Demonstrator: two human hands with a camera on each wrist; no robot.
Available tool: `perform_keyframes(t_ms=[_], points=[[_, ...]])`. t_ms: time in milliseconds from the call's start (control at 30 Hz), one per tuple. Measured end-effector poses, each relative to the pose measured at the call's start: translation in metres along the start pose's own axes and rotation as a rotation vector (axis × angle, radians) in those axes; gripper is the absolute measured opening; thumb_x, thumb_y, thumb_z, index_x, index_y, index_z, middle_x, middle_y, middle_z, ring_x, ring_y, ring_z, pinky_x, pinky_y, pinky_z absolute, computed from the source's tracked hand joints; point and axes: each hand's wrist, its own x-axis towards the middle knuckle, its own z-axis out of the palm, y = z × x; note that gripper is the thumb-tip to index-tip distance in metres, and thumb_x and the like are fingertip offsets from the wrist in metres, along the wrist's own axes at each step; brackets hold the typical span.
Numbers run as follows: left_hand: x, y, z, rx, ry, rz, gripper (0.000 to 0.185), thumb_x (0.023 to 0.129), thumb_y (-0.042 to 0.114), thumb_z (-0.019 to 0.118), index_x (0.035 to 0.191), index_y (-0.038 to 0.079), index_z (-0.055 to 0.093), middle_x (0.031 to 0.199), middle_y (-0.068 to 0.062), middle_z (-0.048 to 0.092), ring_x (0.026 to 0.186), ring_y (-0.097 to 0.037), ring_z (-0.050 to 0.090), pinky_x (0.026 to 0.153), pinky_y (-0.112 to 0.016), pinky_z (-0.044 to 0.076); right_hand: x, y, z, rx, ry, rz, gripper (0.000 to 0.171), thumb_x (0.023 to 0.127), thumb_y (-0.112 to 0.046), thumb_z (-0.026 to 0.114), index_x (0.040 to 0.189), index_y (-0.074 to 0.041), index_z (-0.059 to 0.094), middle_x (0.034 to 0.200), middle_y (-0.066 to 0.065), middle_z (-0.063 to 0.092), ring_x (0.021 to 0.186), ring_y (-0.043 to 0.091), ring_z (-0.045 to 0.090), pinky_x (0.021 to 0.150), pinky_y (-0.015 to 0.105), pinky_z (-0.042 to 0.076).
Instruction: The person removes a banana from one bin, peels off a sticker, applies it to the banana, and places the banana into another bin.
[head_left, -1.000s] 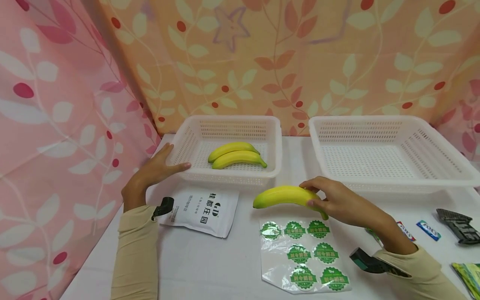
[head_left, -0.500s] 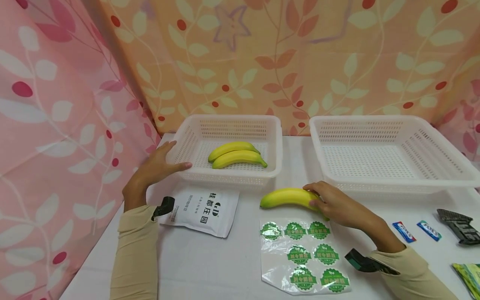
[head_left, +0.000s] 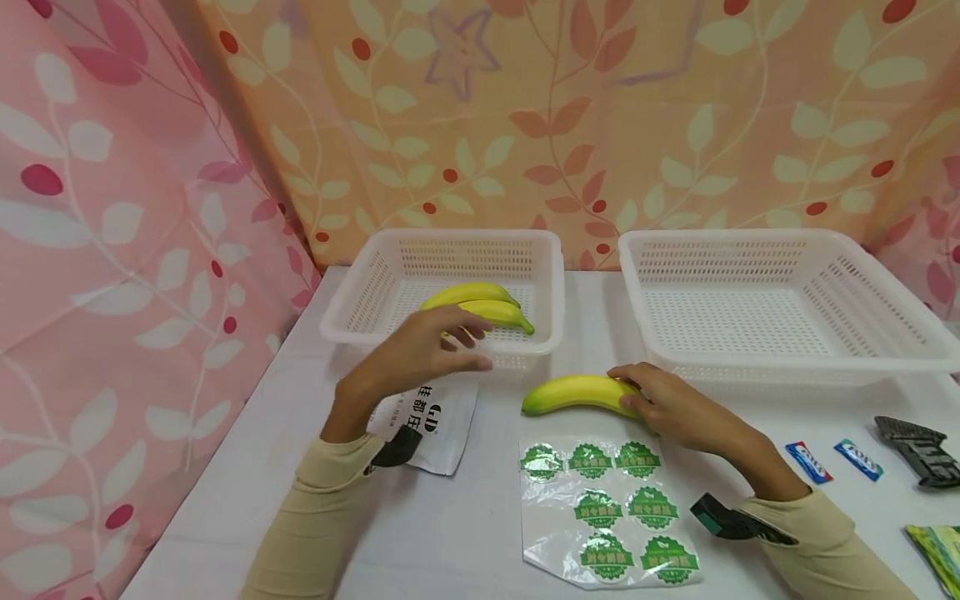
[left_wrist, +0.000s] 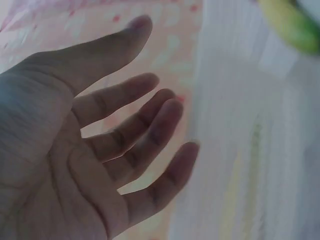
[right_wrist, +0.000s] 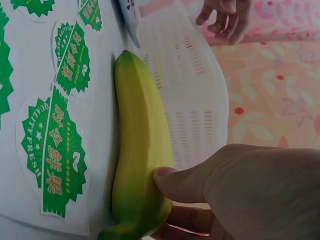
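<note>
The left hand (head_left: 427, 350) has let go of the small white plastic basket (head_left: 352, 310) and now floats open toward the long yellow banana (head_left: 573, 392), which lies on the white table (head_left: 225, 483) with the right hand (head_left: 667, 404) holding its end.

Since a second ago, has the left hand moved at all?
Yes. The left hand left the near-left corner of the small basket and swung right, now hovering open before its front rim, above the white pouch.
</note>
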Motion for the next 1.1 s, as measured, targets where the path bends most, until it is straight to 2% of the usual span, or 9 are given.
perform_keyframes(t_ms=[100,200,300,433,667,800,900,1100], points=[[0.007,0.012,0.027,-0.02,-0.164,0.033,0.052,0.092,0.032,0.086,0.135,0.009,0.069,0.127,-0.003,0.07,0.115,-0.023,0.068,0.1,-0.043,0.058,0.0,0.0,0.0,-0.002,0.011,-0.004,0.04,0.106,-0.008,0.061,0.144,0.004,0.057,0.134,0.02,0.064,0.116,0.032,0.059,0.107,0.062,0.049],[0.013,0.017,0.052,-0.008,-0.294,0.041,0.055,0.092,0.033,0.086,0.138,0.01,0.067,0.127,-0.004,0.071,0.117,-0.024,0.068,0.1,-0.04,0.057,0.001,0.0,0.0,-0.004,0.018,-0.011,0.039,0.106,-0.007,0.062,0.143,0.005,0.057,0.136,0.021,0.063,0.118,0.033,0.059,0.107,0.063,0.049],[0.016,0.017,0.071,0.006,-0.377,0.035,0.061,0.089,0.032,0.089,0.14,0.008,0.066,0.127,-0.007,0.07,0.119,-0.024,0.066,0.103,-0.037,0.054,0.001,0.001,-0.001,-0.008,0.015,-0.012,0.039,0.106,-0.008,0.062,0.143,0.004,0.058,0.136,0.021,0.063,0.118,0.033,0.06,0.107,0.062,0.049],[0.017,0.015,0.09,0.058,-0.439,0.019,0.066,0.084,0.032,0.092,0.14,0.009,0.066,0.127,-0.006,0.067,0.119,-0.021,0.062,0.104,-0.03,0.049,0.002,0.002,-0.001,-0.012,0.002,-0.009,0.04,0.106,-0.008,0.062,0.144,0.004,0.057,0.136,0.021,0.063,0.117,0.033,0.059,0.107,0.062,0.049],[0.011,0.021,0.11,0.161,-0.499,-0.065,0.072,0.079,0.028,0.096,0.141,0.013,0.063,0.123,-0.001,0.059,0.111,-0.013,0.056,0.098,-0.024,0.047,0.0,0.004,0.0,-0.012,0.005,-0.016,0.039,0.106,-0.007,0.061,0.144,0.003,0.058,0.136,0.02,0.064,0.116,0.032,0.059,0.105,0.06,0.05],[0.006,0.027,0.117,0.309,-0.479,-0.102,0.073,0.079,0.031,0.096,0.14,0.013,0.061,0.123,0.001,0.056,0.108,-0.01,0.051,0.095,-0.025,0.048,-0.001,0.004,-0.001,-0.018,0.005,-0.02,0.04,0.106,-0.007,0.062,0.144,0.002,0.058,0.136,0.02,0.064,0.117,0.032,0.059,0.106,0.06,0.051],[0.002,0.03,0.119,0.386,-0.447,-0.121,0.066,0.079,0.033,0.096,0.132,0.012,0.062,0.122,0.0,0.052,0.107,-0.012,0.048,0.092,-0.026,0.048,0.0,0.004,-0.002,-0.018,-0.003,-0.016,0.041,0.106,-0.008,0.063,0.145,0.002,0.057,0.135,0.02,0.063,0.116,0.031,0.059,0.106,0.06,0.051],[0.003,0.03,0.12,0.388,-0.439,-0.143,0.053,0.078,0.03,0.097,0.116,0.015,0.065,0.116,0.003,0.047,0.103,-0.013,0.044,0.086,-0.024,0.044,0.001,0.004,-0.003,-0.022,0.002,-0.012,0.041,0.106,-0.009,0.063,0.145,0.001,0.057,0.134,0.019,0.064,0.114,0.03,0.059,0.103,0.059,0.053]])
